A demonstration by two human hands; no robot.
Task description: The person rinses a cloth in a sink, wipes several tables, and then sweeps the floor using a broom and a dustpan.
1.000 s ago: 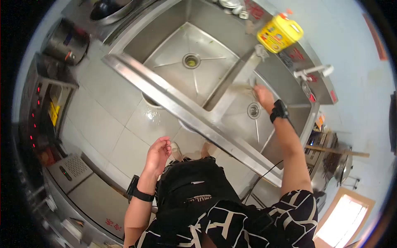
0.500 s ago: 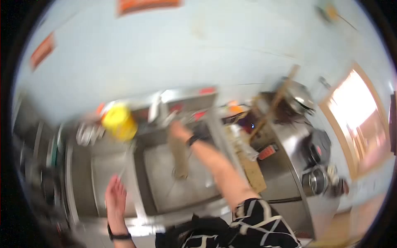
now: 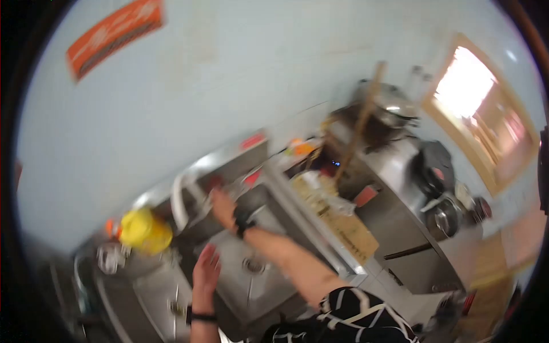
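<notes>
Blurred view over a steel sink (image 3: 229, 286). Right hand (image 3: 222, 204) reaches to the far rim of the sink, close by the tap (image 3: 182, 197); blur hides whether it grips anything, and how far it is open cannot be told. A black wristband (image 3: 242, 220) sits on that arm. Left hand (image 3: 206, 270) hovers over the sink's left part, fingers spread open, holding nothing. Yellow bottle (image 3: 144, 230) stands at far left by the wall. Right of the sink, a cardboard-coloured board (image 3: 343, 226) lies on the counter; pots (image 3: 389, 111) stand beyond.
</notes>
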